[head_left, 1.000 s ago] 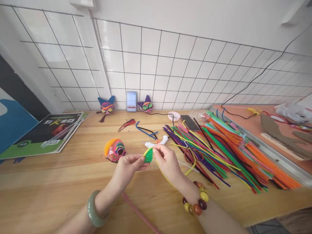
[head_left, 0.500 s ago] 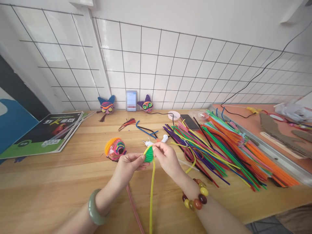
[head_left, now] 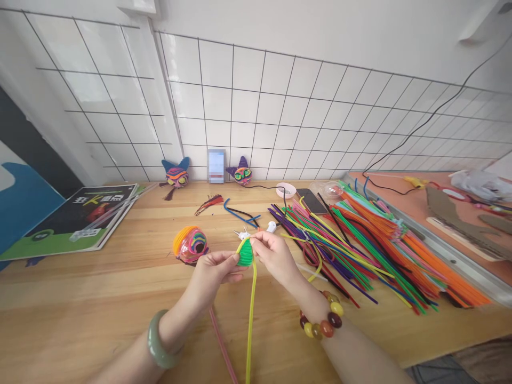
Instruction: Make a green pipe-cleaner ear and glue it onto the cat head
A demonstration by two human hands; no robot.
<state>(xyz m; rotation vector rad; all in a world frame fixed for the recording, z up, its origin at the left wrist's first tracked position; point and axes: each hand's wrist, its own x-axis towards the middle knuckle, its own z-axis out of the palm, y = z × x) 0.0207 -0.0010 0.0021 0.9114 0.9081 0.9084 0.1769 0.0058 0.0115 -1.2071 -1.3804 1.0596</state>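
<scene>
Between my two hands is a small green piece (head_left: 245, 254) built from rows of pipe cleaner. My left hand (head_left: 218, 266) pinches its left side. With thumb and forefinger, my right hand (head_left: 272, 255) grips a yellow pipe cleaner (head_left: 251, 314) at the piece's upper right corner. The yellow strand runs along the green edge, and its long tail hangs down toward me. Just behind my hands lies a white glue gun (head_left: 271, 227), partly hidden. A ball wrapped in orange and multicoloured pipe cleaners (head_left: 190, 245) sits left of my left hand.
Loose pipe cleaners (head_left: 340, 240) cover the right side, with scissors (head_left: 312, 253) among them. At the wall stand two eared heads (head_left: 177, 174) (head_left: 242, 172) and a lit phone (head_left: 216, 166). A magazine (head_left: 100, 213) lies left; a dark phone (head_left: 312, 201) and pink dish (head_left: 286, 190) lie behind.
Both hands keep their pinch on the green piece and yellow pipe cleaner. The view has shifted very slightly, and the yellow tail hangs a little further right.
</scene>
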